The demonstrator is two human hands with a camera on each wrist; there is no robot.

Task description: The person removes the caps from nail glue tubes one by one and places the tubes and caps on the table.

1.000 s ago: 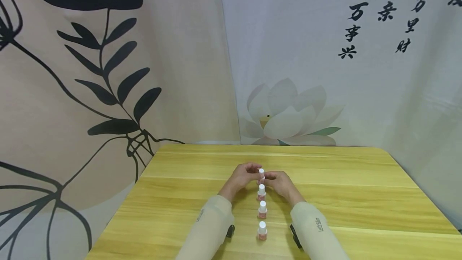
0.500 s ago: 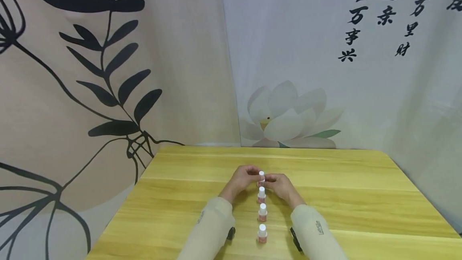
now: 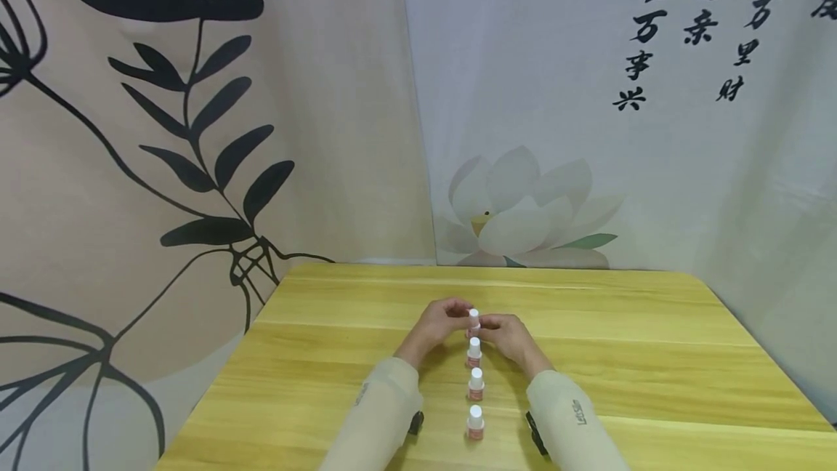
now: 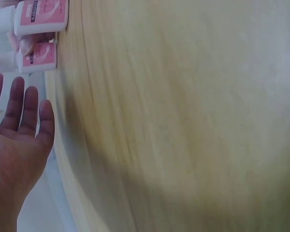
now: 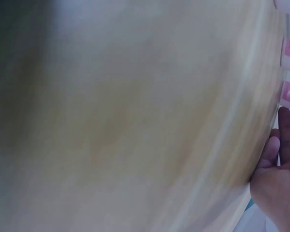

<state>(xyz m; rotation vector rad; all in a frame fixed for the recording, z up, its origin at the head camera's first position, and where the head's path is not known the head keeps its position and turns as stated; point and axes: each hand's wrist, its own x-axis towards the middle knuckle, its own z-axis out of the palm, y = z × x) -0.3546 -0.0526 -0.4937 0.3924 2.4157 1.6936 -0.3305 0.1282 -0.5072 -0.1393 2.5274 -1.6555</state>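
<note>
Several small white-capped bottles with pink labels stand upright in a line. At the farthest bottle (image 3: 474, 320) my two hands meet. My left hand (image 3: 437, 322) has its thumb at the upper part of that bottle, on the left side; its other fingers (image 4: 28, 108) look fairly straight in the left wrist view. From the right, my right hand (image 3: 510, 336) holds the same bottle low down, with a fingertip (image 4: 26, 46) over the pink label. Where the fingers touch behind the bottle is hidden. Nearer to me stands the second bottle (image 3: 474, 353), apart from both hands.
Two more bottles, a third bottle (image 3: 476, 385) and the nearest bottle (image 3: 475, 423), stand between my forearms on the wooden table (image 3: 621, 376). Behind the table's far edge hangs a printed cloth (image 3: 353, 129) with plants, a lotus and writing.
The whole head view has shifted slightly. Both hands stay at the farthest bottle, and the row of bottles has not visibly moved on the table.
</note>
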